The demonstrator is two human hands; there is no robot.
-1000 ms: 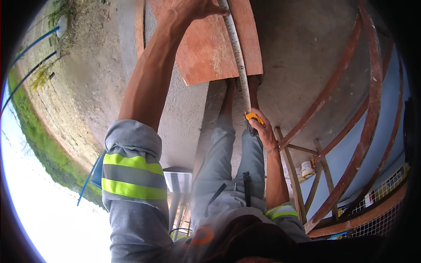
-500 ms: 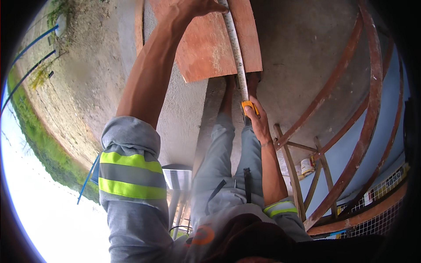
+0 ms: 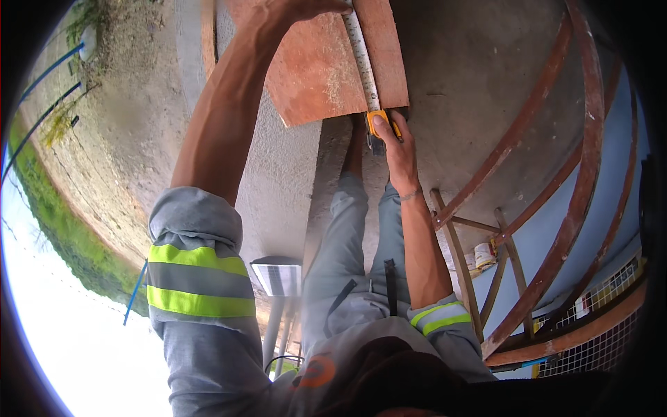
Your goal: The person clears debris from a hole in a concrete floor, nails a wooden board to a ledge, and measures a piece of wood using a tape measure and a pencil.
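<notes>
A reddish plywood board [image 3: 306,76], dusted with pale sawdust, lies at the top of the view. Along it runs the white blade [image 3: 361,55] of a tape measure. My right hand [image 3: 399,149] is closed round the yellow and black tape measure case [image 3: 376,124], right at the board's near edge, thumb on top. Over the far part of the board is my left hand [image 3: 306,7], cut by the upper frame edge. Its thumb reaches to the blade; the other fingers are hidden, so its grip does not show.
Reddish-brown wooden beams [image 3: 528,132] and a wooden trestle [image 3: 455,264] stand on the right, with a paint-smeared bucket [image 3: 485,256] behind. A concrete ledge [image 3: 278,187] runs under the board's left side. Metal mesh [image 3: 590,354] lies lower right, rough ground [image 3: 139,104] left.
My right hand has moved forward with the tape measure case, up to the board's near edge. Less blade shows between case and board. The board appears slightly higher and farther left in view.
</notes>
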